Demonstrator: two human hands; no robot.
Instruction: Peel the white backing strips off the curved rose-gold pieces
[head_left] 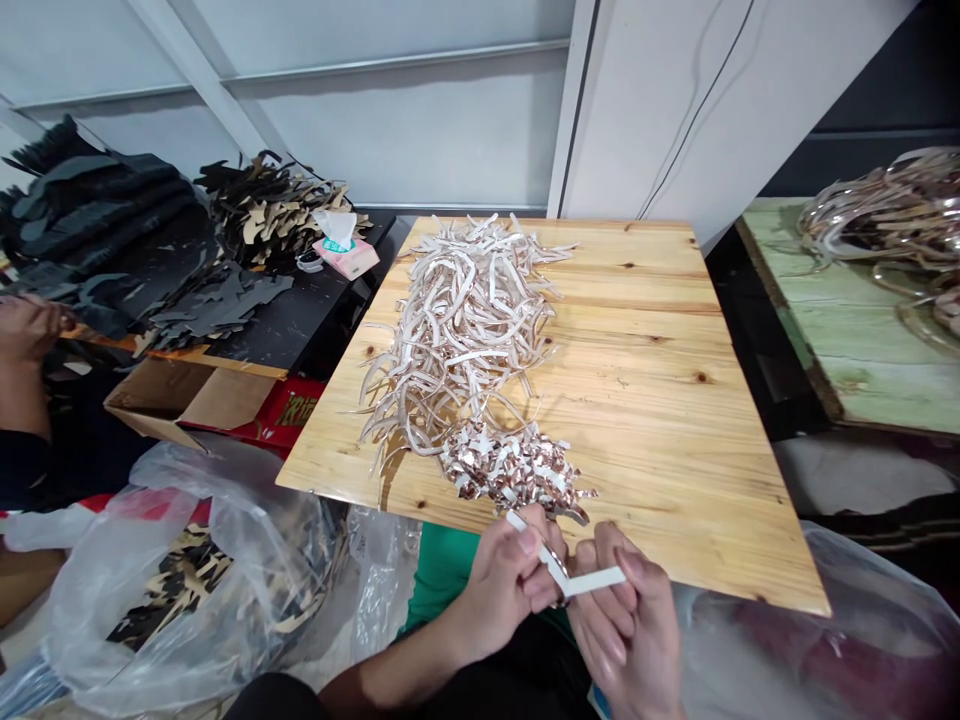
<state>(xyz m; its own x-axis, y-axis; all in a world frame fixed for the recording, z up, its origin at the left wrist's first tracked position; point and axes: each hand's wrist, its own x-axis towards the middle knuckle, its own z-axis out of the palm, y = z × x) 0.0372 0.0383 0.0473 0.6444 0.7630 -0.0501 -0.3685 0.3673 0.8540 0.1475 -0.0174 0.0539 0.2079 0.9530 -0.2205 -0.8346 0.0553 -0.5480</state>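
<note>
Both my hands meet at the near edge of a wooden table (660,400). My left hand (502,580) pinches one end of a bent white strip (592,580), and my right hand (630,620) pinches the other end. Just beyond my fingers lies a small heap of shiny copper-and-white peeled scraps (517,465). Farther back a big pile of curved beige strips (457,320) covers the table's left middle.
A clear plastic bag of scraps (187,590) sits at lower left, another bag (862,640) at lower right. A cardboard box (195,395), black cut pieces (112,240) and a tissue pack (345,250) lie left. Another person's hand (26,325) shows far left. A green table (862,310) holds shiny strips.
</note>
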